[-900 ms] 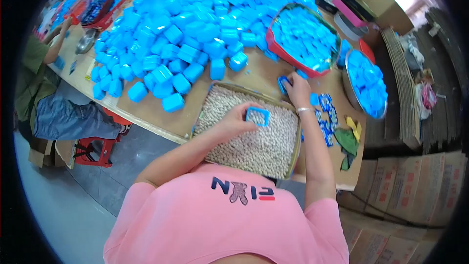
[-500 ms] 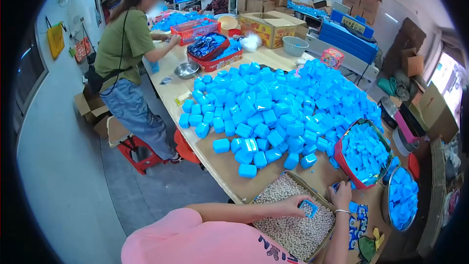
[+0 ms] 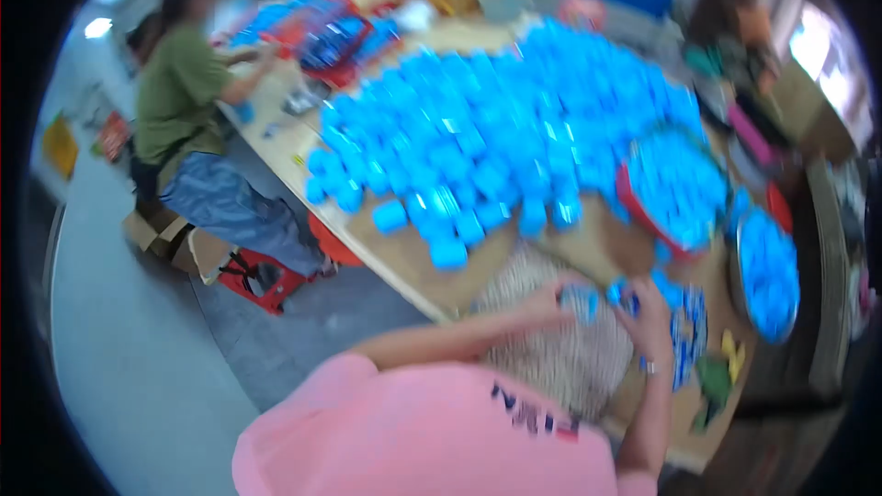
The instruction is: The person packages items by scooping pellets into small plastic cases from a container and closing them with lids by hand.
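My left hand (image 3: 551,301) is closed round a small blue container (image 3: 581,303), over the tray of pale pellets (image 3: 542,358). Just to its right, my right hand (image 3: 643,308) pinches a small dark-blue and light-blue piece (image 3: 624,296), blurred by motion. The two held items are close together but apart. Blue and white packets (image 3: 687,335) lie on the table right of my right wrist. A large heap of blue boxes (image 3: 487,138) spreads beyond the tray.
A red-rimmed basket (image 3: 629,197) and a metal bowl (image 3: 738,266) hold blue pieces at the right. Green and yellow scraps (image 3: 715,386) lie near the table's edge. A co-worker (image 3: 184,83) stands at the left beside a red stool (image 3: 266,289).
The view has swung about. My right hand has come from beside the basket towards my left hand, bringing the dark-blue piece near the blue container.
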`<action>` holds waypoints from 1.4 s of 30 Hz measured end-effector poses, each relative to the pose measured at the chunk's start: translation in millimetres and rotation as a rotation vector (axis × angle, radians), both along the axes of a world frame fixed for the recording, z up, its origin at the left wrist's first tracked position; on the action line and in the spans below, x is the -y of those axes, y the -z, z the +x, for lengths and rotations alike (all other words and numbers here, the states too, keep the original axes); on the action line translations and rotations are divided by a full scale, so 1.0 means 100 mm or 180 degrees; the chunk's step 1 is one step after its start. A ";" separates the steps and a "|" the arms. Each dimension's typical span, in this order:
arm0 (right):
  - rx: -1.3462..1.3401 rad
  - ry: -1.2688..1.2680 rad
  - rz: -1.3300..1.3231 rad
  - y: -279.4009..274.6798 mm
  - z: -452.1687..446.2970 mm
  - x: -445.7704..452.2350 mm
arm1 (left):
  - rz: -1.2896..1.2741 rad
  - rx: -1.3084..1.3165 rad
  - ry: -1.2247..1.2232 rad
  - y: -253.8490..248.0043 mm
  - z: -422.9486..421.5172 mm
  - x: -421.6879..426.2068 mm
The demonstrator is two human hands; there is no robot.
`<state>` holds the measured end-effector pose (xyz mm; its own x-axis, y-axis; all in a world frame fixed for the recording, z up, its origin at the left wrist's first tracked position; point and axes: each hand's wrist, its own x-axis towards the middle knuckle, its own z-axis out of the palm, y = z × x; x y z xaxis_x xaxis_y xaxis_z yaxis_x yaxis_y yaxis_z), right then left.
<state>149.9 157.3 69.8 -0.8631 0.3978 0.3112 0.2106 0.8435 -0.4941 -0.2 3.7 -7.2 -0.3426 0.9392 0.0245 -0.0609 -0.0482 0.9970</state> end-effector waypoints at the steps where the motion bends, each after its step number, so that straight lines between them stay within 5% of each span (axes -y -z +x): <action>1: 0.0183 -0.0058 0.0022 0.10 0.10 0.07 | -0.0204 0.0771 0.0087 -0.06 -0.01 0.02; 3: 0.0888 -0.0099 -0.0220 0.25 0.20 0.15 | 0.0158 0.0849 0.0145 -0.06 -0.01 -0.02; 5: 0.0125 -0.0190 -0.0301 0.34 0.28 0.22 | 0.0187 0.1023 0.0275 -0.11 0.00 -0.03; 11: -0.0126 0.0367 -0.1087 0.51 0.31 0.19 | -0.0211 0.0839 0.0327 -0.14 -0.04 0.02; 18: 0.0093 0.0631 -0.0210 0.48 0.20 0.37 | -0.0204 0.0801 0.0326 -0.11 -0.04 0.02; 24: -0.0612 0.0876 -0.0950 0.51 0.22 0.41 | -0.0176 0.0970 0.0309 -0.12 -0.03 0.02; 37: -0.0572 0.0764 0.0052 0.44 0.17 0.56 | -0.0519 0.0723 0.0600 -0.16 -0.01 0.03; 42: -0.0464 0.1059 -0.0598 0.55 0.34 0.49 | -0.0539 0.0759 0.0638 -0.09 -0.01 0.00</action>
<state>183.7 108.3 14.9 -0.6300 0.7093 0.3162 0.3730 0.6335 -0.6779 -1.6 3.3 1.5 -0.1284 0.9722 -0.1958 -0.2843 0.1530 0.9464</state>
